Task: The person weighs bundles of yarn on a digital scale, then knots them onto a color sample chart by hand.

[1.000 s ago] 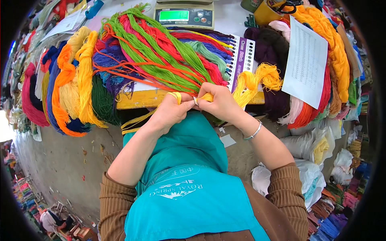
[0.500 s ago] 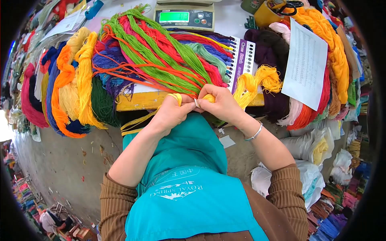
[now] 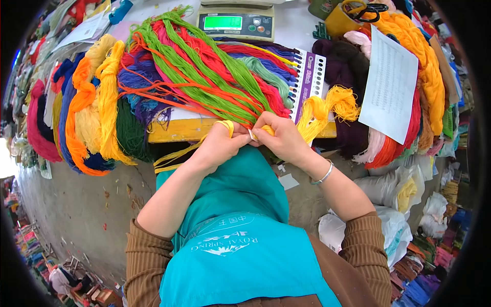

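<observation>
My left hand [image 3: 221, 146] is closed at the table's front edge, with yellow thread [image 3: 224, 124] looped over its fingers and trailing down to the left. Beside it, fingers pinched, my right hand [image 3: 281, 137] grips part of a yellow skein [image 3: 313, 113] whose rest lies on the table to the right. A small white piece [image 3: 252, 134], perhaps a paper tag, shows between the fingertips of both hands. Just beyond the hands, green thread [image 3: 217, 77] and orange thread [image 3: 204, 92] lie over red and blue bundles. Fingers partly hide where the yellow strands meet.
A digital scale [image 3: 236, 21] with a green display stands at the back. A purple-and-white shade card [image 3: 308, 77] lies under the threads. Printed paper [image 3: 388, 84] rests on skeins at right. More skeins [image 3: 107, 102] hang over the left edge; plastic bags [image 3: 394, 187] lie on the floor.
The hands stay together with the fingertips shifted slightly, and the white piece between them is tilted differently. The view has moved a little; the threads on the table look the same.
</observation>
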A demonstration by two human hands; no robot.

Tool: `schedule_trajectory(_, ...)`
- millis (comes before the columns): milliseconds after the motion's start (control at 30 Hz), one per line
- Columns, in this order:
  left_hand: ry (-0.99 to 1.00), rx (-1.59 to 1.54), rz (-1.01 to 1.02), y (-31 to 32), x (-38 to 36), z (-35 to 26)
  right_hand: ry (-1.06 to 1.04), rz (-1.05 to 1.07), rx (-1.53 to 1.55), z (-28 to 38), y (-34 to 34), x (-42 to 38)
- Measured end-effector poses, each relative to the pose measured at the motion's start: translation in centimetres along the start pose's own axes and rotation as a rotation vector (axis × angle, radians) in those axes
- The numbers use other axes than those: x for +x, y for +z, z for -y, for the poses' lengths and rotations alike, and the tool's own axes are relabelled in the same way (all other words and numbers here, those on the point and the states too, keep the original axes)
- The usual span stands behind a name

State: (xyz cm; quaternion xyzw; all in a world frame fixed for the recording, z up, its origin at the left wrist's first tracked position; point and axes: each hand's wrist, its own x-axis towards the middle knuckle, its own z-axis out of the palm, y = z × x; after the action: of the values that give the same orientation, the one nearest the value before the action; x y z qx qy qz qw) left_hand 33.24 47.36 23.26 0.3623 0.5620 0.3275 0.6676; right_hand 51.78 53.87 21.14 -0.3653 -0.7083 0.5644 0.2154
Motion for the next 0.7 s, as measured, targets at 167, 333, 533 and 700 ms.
schedule_trajectory(167,0.008,0.058,-0.023,0.1,0.2,0.1,-0.057,-0.015,-0.120,0.7,-0.1,-0.1)
schedule_trajectory(333,0.062,0.047,-0.104,0.6,0.5,0.3,-0.087,-0.023,-0.136,0.1,0.0,0.0)
schedule_trajectory(533,0.051,0.154,-0.071,0.1,0.6,0.9,-0.084,0.088,-0.076,-0.1,-0.9,1.0)
schedule_trajectory(700,0.063,0.216,-0.027,-0.8,0.8,1.4,0.176,0.195,-0.025,2.1,-1.6,1.3)
